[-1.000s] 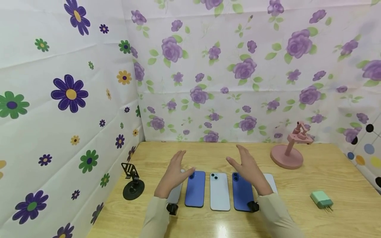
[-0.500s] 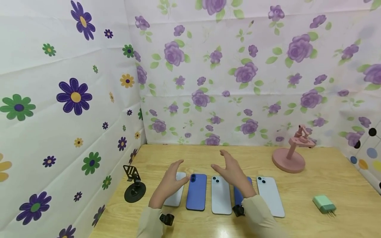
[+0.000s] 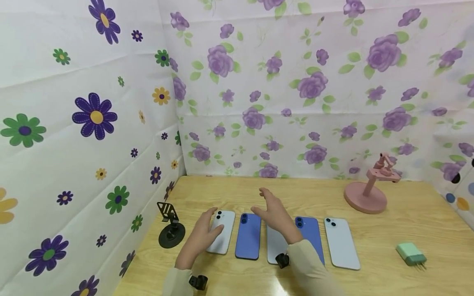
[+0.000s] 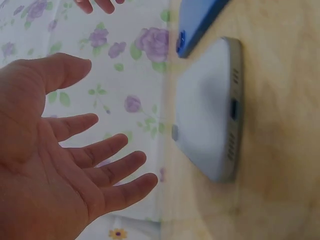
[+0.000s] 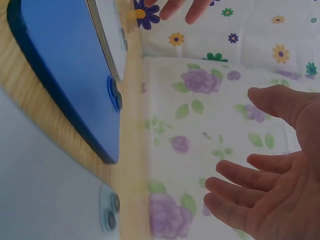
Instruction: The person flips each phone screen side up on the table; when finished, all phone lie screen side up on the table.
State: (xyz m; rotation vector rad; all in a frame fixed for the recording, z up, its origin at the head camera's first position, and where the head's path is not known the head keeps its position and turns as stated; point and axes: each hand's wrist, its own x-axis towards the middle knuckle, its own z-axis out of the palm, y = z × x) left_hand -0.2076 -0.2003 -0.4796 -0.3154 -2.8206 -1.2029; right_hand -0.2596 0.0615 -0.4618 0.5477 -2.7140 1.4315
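Several smartphones lie back-up in a row on the wooden table. At the left end is a white phone (image 3: 224, 234), then a blue phone (image 3: 248, 237), a pale middle phone (image 3: 275, 246), a second blue phone (image 3: 311, 236) and a white phone (image 3: 342, 244) at the right end. My left hand (image 3: 201, 236) hovers over the leftmost phone's left edge, fingers spread and holding nothing. Above the middle phone, partly hiding it, is my right hand (image 3: 275, 216), thumb and fingers apart and nothing between them. Both wrist views show bare palms, with the phones (image 4: 207, 110) beside them.
A black phone stand (image 3: 171, 232) is at the left. A pink stand (image 3: 366, 195) with a round base is at the back right, and a green plug charger (image 3: 411, 254) lies at the right. Flowered cloth (image 3: 274, 82) hangs behind the table (image 3: 296, 191).
Both hands have moved left along the row, the right one from the right-hand blue phone to the middle phone. The rightmost phone is now fully uncovered. The phones stay in place.
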